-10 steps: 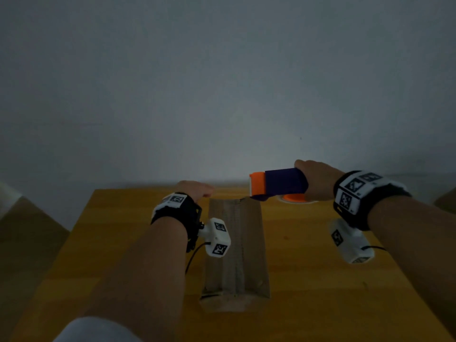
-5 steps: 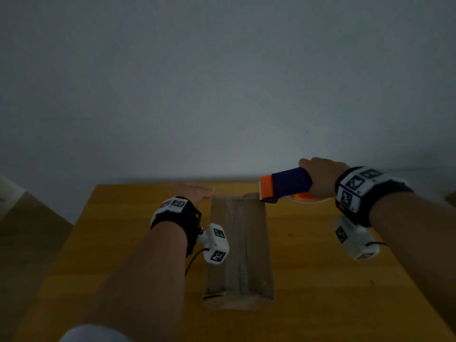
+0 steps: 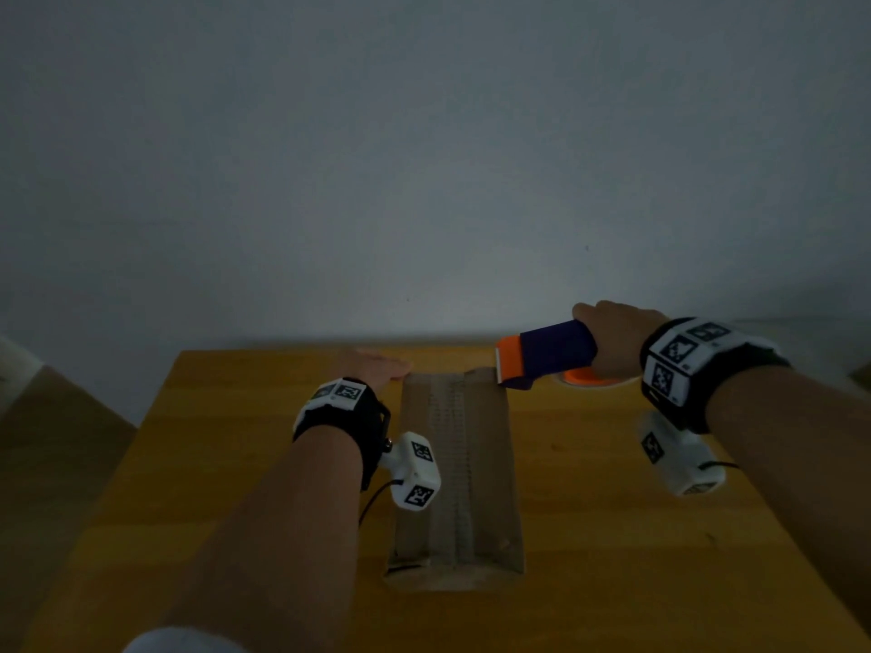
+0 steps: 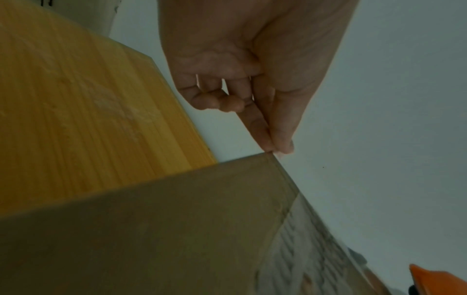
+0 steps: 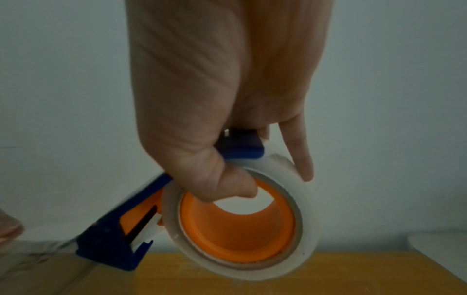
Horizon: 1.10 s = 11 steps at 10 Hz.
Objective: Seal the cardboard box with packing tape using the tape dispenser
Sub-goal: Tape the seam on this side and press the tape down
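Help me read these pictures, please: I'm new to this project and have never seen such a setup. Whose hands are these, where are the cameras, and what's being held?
No machine here: a person wears one camera on the head and one on each wrist. The head view looks down at a wooden table with a long cardboard box on it, tape already along its top. The left hand is by the box's far left corner; its wrist view shows thumb and forefinger together there. The right hand has the tape dispenser in its grip at the box's far right corner; its wrist view shows fingers hooked through the clear tape roll.
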Each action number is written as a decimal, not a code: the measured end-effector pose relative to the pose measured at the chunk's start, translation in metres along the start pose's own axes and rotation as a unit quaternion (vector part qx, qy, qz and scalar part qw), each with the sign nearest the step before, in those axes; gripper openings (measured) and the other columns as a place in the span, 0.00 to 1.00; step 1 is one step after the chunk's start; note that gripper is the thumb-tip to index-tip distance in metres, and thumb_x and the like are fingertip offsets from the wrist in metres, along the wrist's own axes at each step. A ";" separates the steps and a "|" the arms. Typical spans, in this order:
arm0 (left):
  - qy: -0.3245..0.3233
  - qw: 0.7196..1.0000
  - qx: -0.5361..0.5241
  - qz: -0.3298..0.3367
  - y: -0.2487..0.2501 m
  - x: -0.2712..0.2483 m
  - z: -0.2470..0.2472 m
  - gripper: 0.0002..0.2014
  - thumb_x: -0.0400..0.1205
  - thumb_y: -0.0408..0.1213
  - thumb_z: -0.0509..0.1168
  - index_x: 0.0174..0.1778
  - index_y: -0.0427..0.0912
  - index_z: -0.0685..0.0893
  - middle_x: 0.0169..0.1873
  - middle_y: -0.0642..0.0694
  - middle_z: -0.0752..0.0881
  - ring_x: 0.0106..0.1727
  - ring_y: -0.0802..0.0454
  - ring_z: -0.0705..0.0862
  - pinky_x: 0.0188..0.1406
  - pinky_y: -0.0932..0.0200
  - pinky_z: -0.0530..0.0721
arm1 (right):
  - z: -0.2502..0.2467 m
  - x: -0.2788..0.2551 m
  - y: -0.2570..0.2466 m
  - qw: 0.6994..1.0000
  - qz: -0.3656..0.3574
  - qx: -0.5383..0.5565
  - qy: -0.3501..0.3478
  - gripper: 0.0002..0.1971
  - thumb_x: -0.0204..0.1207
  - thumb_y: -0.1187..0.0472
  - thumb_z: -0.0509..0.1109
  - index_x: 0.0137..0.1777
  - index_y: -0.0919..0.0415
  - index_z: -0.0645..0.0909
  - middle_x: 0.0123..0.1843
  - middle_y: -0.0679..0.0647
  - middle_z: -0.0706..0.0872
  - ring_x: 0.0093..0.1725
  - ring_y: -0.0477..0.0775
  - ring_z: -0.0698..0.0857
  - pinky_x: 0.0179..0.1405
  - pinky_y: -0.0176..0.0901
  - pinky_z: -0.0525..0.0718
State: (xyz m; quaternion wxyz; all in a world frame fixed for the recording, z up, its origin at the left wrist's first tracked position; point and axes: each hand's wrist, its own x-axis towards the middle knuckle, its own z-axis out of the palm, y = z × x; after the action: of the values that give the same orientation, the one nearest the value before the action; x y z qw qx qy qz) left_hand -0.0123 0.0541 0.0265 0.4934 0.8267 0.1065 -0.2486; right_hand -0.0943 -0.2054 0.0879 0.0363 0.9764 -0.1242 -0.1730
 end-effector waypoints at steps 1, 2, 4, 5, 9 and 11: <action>-0.010 1.000 0.019 -0.008 -0.001 0.001 0.000 0.22 0.79 0.40 0.70 0.67 0.34 0.81 0.75 0.39 0.73 0.76 0.38 0.72 0.71 0.49 0.70 | 0.000 0.001 -0.004 1.000 0.002 -0.007 -0.005 0.28 0.68 0.41 0.73 0.61 0.57 0.72 0.57 0.55 0.83 0.52 0.57 0.86 0.55 0.51 0.86; -0.007 1.000 0.026 -0.011 0.001 -0.007 0.000 0.22 0.80 0.40 0.69 0.69 0.35 0.80 0.77 0.39 0.72 0.75 0.38 0.72 0.70 0.50 0.72 | 0.000 0.001 -0.003 1.000 0.008 -0.005 -0.001 0.31 0.67 0.41 0.74 0.65 0.58 0.71 0.59 0.56 0.82 0.55 0.59 0.85 0.56 0.48 0.84; 0.001 1.000 0.028 0.002 -0.001 0.000 0.002 0.23 0.78 0.40 0.71 0.67 0.35 0.82 0.74 0.37 0.75 0.73 0.38 0.75 0.64 0.52 0.75 | 0.003 0.002 -0.001 1.000 0.014 0.006 0.004 0.34 0.67 0.40 0.74 0.67 0.57 0.69 0.62 0.58 0.80 0.58 0.62 0.83 0.56 0.49 0.81; 0.012 0.999 0.040 0.007 -0.005 0.004 0.004 0.18 0.76 0.39 0.73 0.59 0.34 0.86 0.71 0.37 0.79 0.70 0.38 0.77 0.54 0.56 0.73 | -0.001 0.003 -0.002 1.000 0.020 -0.011 0.009 0.31 0.67 0.41 0.73 0.64 0.57 0.71 0.60 0.56 0.81 0.55 0.60 0.84 0.55 0.48 0.83; 0.024 0.996 0.082 0.007 -0.010 0.006 0.005 0.18 0.74 0.46 0.74 0.56 0.41 0.86 0.65 0.41 0.83 0.67 0.38 0.80 0.63 0.46 0.79 | -0.002 -0.003 -0.001 1.000 -0.007 -0.014 0.021 0.26 0.68 0.37 0.71 0.57 0.54 0.73 0.53 0.54 0.82 0.50 0.57 0.86 0.54 0.53 0.86; 0.059 0.961 0.176 0.203 0.004 -0.003 0.013 0.01 0.75 0.32 0.72 0.38 0.41 0.88 0.44 0.42 0.90 0.49 0.46 0.87 0.49 0.58 0.84 | 0.001 0.012 -0.012 0.996 0.068 -0.058 -0.013 0.27 0.65 0.42 0.74 0.59 0.57 0.76 0.52 0.55 0.83 0.55 0.54 0.86 0.58 0.47 0.84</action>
State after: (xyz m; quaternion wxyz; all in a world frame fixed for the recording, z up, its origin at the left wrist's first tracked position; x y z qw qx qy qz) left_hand -0.0168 0.0413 0.0256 0.3735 0.9178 -0.0799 -0.1087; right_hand -0.0817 -0.1971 0.0814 0.1033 0.9595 -0.1807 -0.1899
